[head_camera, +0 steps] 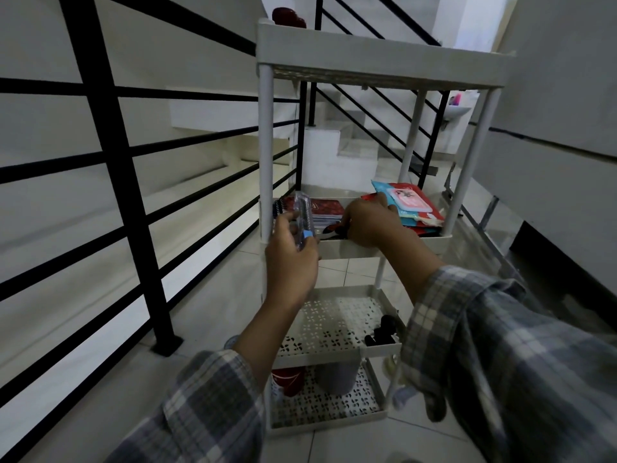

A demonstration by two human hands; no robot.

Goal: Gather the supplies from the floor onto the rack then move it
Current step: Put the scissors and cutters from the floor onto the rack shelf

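A white plastic rack [384,56] with several tiers stands in front of me on the tiled floor. My left hand [292,259] grips a clear plastic case with a blue end [303,212] at the left front of the second shelf. My right hand [370,223] reaches onto that shelf and curls around a dark, red-marked item [337,228] at its front edge. Red spiral notebooks [325,210] lie on the left of the shelf, and a stack of blue and red packets [410,203] on the right.
A black metal railing [110,135] runs close along the rack's left side, with a stairwell beyond. Small black objects [382,332] sit on the third shelf; a red container [288,379] and a grey one [335,377] stand on the bottom shelf. A red object [287,16] tops the rack.
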